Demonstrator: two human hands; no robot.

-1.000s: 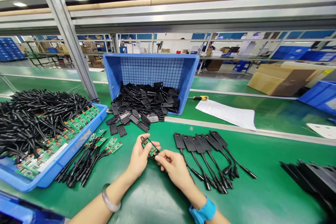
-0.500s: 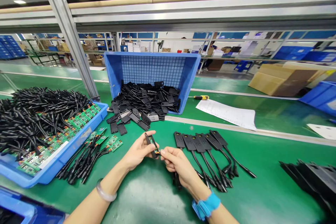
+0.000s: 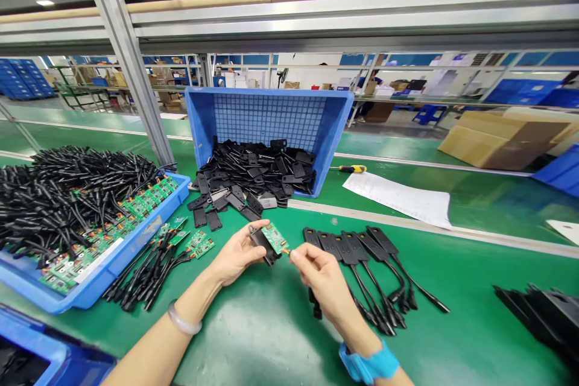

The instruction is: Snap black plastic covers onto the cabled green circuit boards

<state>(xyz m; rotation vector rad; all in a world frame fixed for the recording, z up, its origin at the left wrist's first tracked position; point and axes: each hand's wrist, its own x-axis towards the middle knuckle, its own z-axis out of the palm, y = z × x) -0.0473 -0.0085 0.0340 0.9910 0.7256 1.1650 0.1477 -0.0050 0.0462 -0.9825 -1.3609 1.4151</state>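
Note:
My left hand [image 3: 236, 256] grips a black plastic housing shell [image 3: 263, 246] just above the green bench. A small green circuit board [image 3: 274, 236] sits tilted over the shell's open side. My right hand [image 3: 322, 280] pinches the board's cable end, and the black cable [image 3: 313, 304] hangs down under that hand. A row of several finished black housings with cables [image 3: 362, 265] lies just right of my hands.
A tipped blue crate [image 3: 271, 114] spills black shells [image 3: 253, 178] behind my hands. A blue tray [image 3: 117, 259] at left holds cabled green boards; more boards [image 3: 181, 247] lie beside it. A paper sheet [image 3: 402, 198], a screwdriver [image 3: 350, 169] and black parts [image 3: 543, 313] lie to the right.
The board and shell have been turned and lifted slightly; the board's green face now shows tilted over the shell. Both hands shifted a little to the right.

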